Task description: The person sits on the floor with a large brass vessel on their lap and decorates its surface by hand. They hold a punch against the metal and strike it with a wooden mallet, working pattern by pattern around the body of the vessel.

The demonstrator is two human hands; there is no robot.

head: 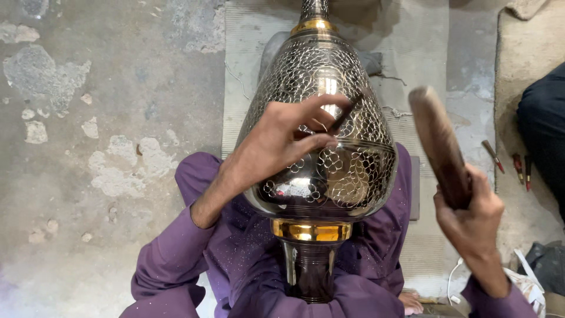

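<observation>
— Silvery metal vase, engraved with flowers, brass-banded, lies across the purple lap. Left hand?
— Pinching a thin chisel against the vase.
— Right of the vase?
— Right hand grips a wooden mallet; red-handled tools lie beyond.

Floor: worn grey concrete floor with pale chipped patches
Covering: ribbed grey woven mat
Right edge: beige cloth cushion

Glossy engraved metal vase with brass bands, worn wooden mallet, rough concrete floor.
</observation>
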